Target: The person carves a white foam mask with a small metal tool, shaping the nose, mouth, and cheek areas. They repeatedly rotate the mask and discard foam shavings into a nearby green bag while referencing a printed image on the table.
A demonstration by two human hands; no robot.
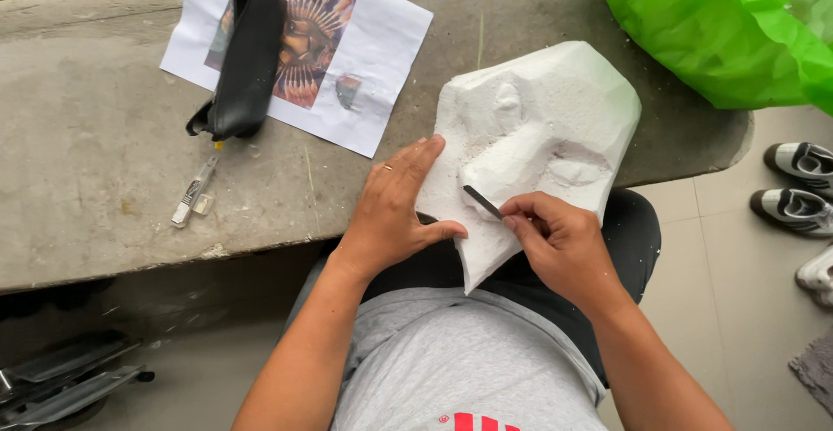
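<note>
Against a concrete bench (104,162), a white carved foam block (538,127) is steadied by the left hand (390,210); a thin blade (482,202) is pinched in the right hand (560,240).

— What sort of place is this?

— A makeshift craft spot at a home, probably a porch. The rough grey concrete tabletop (95,179) is worn and stained, and pale floor tiles (720,249) run beside it.

— What else shows it?

— White and black sneakers (803,184) sit on the tiles, a printed colour reference picture on white paper (382,36) lies out, and a crumpled bright green plastic bag (720,28) rests nearby.
</note>
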